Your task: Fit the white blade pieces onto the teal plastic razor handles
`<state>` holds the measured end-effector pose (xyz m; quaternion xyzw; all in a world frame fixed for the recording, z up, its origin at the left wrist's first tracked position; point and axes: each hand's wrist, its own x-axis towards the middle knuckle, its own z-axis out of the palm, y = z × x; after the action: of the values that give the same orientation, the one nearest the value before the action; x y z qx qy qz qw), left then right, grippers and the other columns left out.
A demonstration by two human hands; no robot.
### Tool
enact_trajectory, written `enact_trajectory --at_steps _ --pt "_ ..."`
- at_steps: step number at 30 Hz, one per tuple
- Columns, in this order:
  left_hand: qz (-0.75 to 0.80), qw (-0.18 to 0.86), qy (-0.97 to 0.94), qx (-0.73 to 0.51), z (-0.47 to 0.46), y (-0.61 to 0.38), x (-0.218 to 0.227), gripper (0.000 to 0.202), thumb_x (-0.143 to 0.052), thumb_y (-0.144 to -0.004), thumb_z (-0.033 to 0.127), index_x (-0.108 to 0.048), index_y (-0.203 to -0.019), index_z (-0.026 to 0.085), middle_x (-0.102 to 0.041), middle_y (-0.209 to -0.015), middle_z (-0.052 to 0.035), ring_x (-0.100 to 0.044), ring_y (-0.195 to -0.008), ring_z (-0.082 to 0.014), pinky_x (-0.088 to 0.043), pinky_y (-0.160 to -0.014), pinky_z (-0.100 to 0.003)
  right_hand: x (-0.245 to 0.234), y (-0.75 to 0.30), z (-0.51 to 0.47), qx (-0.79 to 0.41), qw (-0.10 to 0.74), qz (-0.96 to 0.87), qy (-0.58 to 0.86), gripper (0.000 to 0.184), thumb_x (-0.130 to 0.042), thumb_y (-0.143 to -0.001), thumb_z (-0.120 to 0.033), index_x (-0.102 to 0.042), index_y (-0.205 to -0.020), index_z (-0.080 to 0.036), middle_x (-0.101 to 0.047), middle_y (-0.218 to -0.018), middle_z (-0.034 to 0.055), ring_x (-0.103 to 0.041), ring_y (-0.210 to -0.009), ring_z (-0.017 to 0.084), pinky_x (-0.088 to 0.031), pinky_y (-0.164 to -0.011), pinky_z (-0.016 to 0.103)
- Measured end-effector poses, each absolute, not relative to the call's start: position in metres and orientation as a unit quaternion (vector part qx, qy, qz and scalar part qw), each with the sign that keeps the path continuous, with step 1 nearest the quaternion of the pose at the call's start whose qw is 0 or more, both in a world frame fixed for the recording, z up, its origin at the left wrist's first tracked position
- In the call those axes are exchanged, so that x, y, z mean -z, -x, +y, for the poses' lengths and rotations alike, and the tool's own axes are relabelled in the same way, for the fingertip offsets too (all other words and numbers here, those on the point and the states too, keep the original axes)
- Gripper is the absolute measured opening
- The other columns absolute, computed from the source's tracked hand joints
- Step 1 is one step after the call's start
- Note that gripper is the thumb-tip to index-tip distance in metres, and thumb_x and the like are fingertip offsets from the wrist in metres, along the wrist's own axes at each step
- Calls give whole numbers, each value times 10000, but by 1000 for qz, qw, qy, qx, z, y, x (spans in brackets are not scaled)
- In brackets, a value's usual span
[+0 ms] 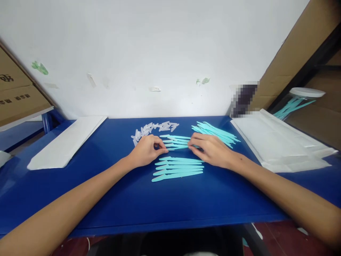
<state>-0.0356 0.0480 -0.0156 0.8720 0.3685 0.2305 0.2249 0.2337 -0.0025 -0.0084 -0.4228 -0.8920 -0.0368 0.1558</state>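
Several teal eyebrow razors lie side by side in two groups on the blue table. The front group (177, 173) is in full view, and the rear group (173, 141) is partly covered by my hands. Between my hands is one eyebrow razor (179, 148) of the rear group. My left hand (147, 151) pinches its blade end with thumb and forefinger. On its handle, the fingers of my right hand (209, 147) are closed. Behind my left hand spreads a loose pile of small translucent caps (149, 128). A heap of more teal razors (214, 133) sits just beyond my right hand.
White padded sheets or bags (279, 142) are stacked at the right, and a folded white sheet (68, 142) lies at the left. A lidded clear jar (298, 101) with teal razors stands far right. Cardboard (18, 89) flanks the table (128, 206), and a white wall (160, 53) closes the back.
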Motion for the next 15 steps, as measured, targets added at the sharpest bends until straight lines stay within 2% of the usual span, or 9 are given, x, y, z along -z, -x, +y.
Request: enact_trajectory --at_steps 2,5,10,12,15 --pt "360 161 -890 -229 50 36 17 188 -696 -874 348 -746 -765 203 -709 -792 -31 -583 -819 -200 -422 -777 -337 8 -235 -2 42 156 -887 433 287 -443 -995 -273 -710 -993 -169 -664 -985 83 -603 -758 175 -389 -659 296" --pt "355 92 -902 -225 52 38 18 193 -667 -894 366 -752 -821 208 -693 -858 -46 -560 -874 -224 -400 -829 -382 9 -237 -1 45 155 -884 439 274 -485 -985 -304 -725 -1022 -178 -670 -947 73 -604 -750 172 -390 -656 289" --pt "367 68 -897 -237 51 41 16 289 -567 -932 423 -765 -928 213 -661 -968 -76 -536 -940 -248 -391 -870 -418 9 -237 -2 28 152 -886 437 293 -511 -986 -357 -719 -1086 -178 -691 -940 74 -594 -710 157 -395 -648 282" --pt "374 67 -893 -242 55 41 15 328 -510 -963 415 -751 -1011 198 -661 -1018 -89 -529 -978 -258 -394 -901 -428 7 -236 -3 13 150 -891 429 300 -502 -993 -362 -723 -1073 -175 -693 -942 73 -604 -723 160 -400 -647 283" --pt "363 44 -908 -204 70 36 15 372 -407 -1012 352 -682 -1216 208 -637 -1225 -107 -500 -1117 -295 -380 -949 -461 4 -234 -7 -33 138 -909 392 307 -502 -997 -372 -728 -1077 -180 -695 -942 70 -627 -769 169 -415 -659 283"
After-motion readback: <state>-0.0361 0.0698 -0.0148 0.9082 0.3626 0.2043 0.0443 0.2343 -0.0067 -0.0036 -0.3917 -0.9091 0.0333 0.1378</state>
